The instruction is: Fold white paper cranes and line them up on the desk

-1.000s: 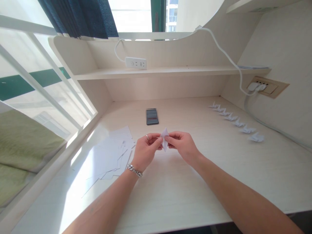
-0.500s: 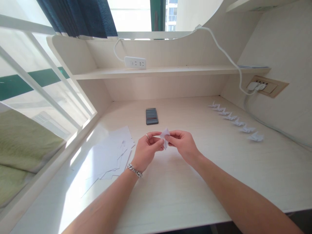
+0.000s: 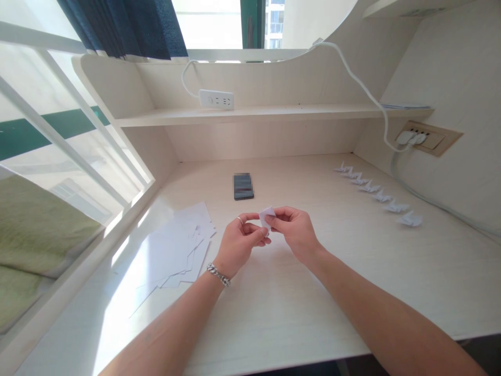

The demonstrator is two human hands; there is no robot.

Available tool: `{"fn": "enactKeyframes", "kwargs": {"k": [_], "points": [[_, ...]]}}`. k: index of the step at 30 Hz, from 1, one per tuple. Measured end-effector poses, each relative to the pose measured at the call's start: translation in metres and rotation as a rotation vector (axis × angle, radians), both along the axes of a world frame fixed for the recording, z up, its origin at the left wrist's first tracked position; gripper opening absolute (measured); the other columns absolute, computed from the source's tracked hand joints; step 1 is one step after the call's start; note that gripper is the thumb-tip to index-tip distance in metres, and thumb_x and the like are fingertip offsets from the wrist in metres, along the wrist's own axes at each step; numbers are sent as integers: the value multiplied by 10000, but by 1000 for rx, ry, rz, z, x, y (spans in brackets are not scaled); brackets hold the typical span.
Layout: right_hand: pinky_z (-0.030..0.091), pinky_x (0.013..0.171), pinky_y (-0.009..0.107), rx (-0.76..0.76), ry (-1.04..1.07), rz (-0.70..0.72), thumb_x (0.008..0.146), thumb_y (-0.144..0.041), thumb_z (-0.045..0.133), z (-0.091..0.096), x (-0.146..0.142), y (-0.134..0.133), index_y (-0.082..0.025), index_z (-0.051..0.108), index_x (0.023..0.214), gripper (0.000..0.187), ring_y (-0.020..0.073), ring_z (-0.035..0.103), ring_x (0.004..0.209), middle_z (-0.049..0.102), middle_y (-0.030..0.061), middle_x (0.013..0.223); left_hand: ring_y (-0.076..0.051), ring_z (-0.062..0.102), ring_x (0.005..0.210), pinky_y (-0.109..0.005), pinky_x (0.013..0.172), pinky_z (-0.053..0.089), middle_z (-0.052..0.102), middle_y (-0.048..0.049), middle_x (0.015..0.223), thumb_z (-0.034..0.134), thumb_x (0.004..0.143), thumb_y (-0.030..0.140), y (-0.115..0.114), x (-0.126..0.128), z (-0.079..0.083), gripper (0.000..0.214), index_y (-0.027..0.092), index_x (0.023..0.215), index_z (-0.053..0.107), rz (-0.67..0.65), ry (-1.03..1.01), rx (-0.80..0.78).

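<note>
A small folded piece of white paper is held just above the pale wooden desk, pinched from both sides. My left hand, with a ring and a chain bracelet, grips its left side with closed fingers. My right hand pinches its right edge between thumb and forefinger. Most of the paper is hidden behind my fingers. A loose pile of white paper sheets lies on the desk to the left of my left hand.
A dark phone lies flat beyond my hands. Several small folded paper figures stand in a row at the right. A white power strip sits on the shelf, and its cable runs to a wall socket.
The folded paper has been pressed down between my fingers, so its upper point shows smaller and lower. Both hands have closed in slightly around it.
</note>
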State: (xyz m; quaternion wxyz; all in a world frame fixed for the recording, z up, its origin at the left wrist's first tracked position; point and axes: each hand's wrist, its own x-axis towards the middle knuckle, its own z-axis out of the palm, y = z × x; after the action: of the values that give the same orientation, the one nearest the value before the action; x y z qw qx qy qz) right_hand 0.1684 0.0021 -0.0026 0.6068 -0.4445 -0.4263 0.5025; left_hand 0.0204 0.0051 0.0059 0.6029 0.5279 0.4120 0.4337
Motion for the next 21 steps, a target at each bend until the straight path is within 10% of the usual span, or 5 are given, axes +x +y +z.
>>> {"fn": "enactKeyframes", "kwargs": {"k": [21], "points": [[495, 681, 333, -89, 0, 0, 587, -353, 842, 8, -1, -4, -174, 752, 734, 249, 160, 604, 670, 703, 33, 701, -160, 646, 641, -296, 652, 499, 686, -76, 656, 734, 732, 334, 1, -12, 7, 261, 154, 617, 583, -288, 280, -82]]}}
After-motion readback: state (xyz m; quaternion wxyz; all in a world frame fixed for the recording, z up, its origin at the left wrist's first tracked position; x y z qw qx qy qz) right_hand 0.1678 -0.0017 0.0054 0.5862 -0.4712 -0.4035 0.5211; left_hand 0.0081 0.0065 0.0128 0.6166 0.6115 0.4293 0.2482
